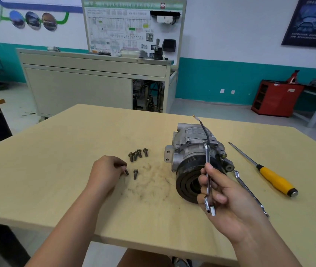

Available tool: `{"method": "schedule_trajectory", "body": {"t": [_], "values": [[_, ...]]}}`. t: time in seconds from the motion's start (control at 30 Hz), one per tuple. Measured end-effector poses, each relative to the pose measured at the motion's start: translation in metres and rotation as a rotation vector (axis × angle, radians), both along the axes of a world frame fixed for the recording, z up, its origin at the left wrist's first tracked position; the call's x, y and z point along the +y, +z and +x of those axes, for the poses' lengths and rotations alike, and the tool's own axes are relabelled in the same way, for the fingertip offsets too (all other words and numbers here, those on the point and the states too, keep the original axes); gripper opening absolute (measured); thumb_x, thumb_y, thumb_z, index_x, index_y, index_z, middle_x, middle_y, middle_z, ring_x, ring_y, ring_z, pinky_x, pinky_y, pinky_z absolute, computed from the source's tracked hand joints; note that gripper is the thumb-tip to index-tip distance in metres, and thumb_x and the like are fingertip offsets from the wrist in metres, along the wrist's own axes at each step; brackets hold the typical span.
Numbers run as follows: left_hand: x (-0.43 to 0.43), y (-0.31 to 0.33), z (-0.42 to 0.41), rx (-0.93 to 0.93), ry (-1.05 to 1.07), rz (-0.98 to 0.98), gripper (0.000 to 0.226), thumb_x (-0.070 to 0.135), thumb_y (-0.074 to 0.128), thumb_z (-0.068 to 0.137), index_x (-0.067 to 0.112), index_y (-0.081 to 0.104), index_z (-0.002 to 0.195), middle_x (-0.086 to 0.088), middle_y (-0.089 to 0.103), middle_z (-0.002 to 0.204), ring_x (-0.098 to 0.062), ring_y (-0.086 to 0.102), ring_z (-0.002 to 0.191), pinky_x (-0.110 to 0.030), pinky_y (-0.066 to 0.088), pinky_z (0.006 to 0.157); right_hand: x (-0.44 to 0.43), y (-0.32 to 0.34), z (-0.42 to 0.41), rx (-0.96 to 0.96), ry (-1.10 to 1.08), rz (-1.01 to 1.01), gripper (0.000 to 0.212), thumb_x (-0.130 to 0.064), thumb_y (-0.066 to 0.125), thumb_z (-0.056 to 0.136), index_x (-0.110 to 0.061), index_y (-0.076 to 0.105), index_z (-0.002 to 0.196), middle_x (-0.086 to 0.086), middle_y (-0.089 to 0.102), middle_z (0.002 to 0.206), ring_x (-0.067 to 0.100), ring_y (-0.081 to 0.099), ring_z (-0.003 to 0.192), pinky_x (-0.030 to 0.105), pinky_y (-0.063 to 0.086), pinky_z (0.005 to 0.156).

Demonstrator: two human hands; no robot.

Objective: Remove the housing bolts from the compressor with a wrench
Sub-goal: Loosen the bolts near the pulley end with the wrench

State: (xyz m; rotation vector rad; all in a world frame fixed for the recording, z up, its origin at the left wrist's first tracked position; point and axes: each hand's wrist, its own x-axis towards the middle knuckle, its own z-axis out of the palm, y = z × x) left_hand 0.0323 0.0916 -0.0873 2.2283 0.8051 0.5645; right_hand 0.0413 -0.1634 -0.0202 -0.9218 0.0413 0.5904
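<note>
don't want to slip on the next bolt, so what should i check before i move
1. Wrench gripped: ok, the right hand holds the wrench.
2. Wrench seated on a bolt head: cannot tell, its far end lies over the compressor housing.
3. Other hand free: not ok, the left hand pinches a bolt low over the table.
4. Compressor steadied: not ok, no hand holds it.
5. Removed bolts kept together: ok, four clustered bolts, one single bolt close by.
</note>
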Motion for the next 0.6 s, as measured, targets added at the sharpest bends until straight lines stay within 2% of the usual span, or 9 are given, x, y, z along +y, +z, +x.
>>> {"method": "schedule_trajectory", "body": {"t": [0.1,0.23,0.37,0.5,0.6], "values": [[-0.001,-0.001,0.006,0.025,-0.036,0.041,0.015,0.011,0.066,0.085,0.014,0.075,0.097,-0.004,0.072,0.097,-0.016,0.059,0.087,-0.021,0.036,0.072,-0.001,-0.001,0.001,0.003,0.006,0.0,0.014,-0.021,0.063,0.069,-0.007,0.059,0.068,0.003,0.054,0.052,0.001,0.026,0.025,0.012,0.027,0.032],[-0.003,-0.003,0.008,0.056,-0.075,0.08,0.015,0.011,0.066,0.086,0.014,0.074,0.099,-0.004,0.071,0.1,-0.012,0.053,0.085,-0.019,0.032,0.07,-0.005,-0.001,0.002,-0.012,0.017,-0.008,0.015,-0.02,0.063,0.071,-0.006,0.06,0.069,0.004,0.054,0.052,0.001,0.026,0.026,0.014,0.028,0.031],[-0.003,-0.005,0.009,0.063,-0.093,0.116,0.014,0.012,0.065,0.087,0.014,0.073,0.098,-0.005,0.071,0.099,-0.015,0.055,0.087,-0.021,0.032,0.07,-0.011,-0.002,0.004,-0.02,0.018,-0.013,0.018,-0.02,0.062,0.077,-0.006,0.063,0.066,0.005,0.053,0.051,0.002,0.027,0.025,0.015,0.028,0.029],[-0.006,-0.006,0.009,0.035,-0.082,0.123,0.013,0.012,0.066,0.086,0.015,0.073,0.096,-0.005,0.07,0.094,-0.015,0.052,0.08,-0.022,0.03,0.066,-0.017,-0.006,0.007,-0.06,0.044,-0.056,0.023,-0.02,0.055,0.09,-0.005,0.063,0.075,0.004,0.052,0.05,0.003,0.026,0.024,0.016,0.027,0.029],[-0.005,-0.008,0.008,0.019,-0.067,0.117,0.014,0.013,0.066,0.086,0.016,0.072,0.098,-0.002,0.066,0.087,-0.016,0.052,0.079,-0.024,0.032,0.069,-0.027,-0.01,0.012,-0.108,0.055,-0.11,0.026,-0.022,0.05,0.094,-0.005,0.066,0.084,0.004,0.051,0.051,0.004,0.024,0.027,0.017,0.027,0.032]]}}
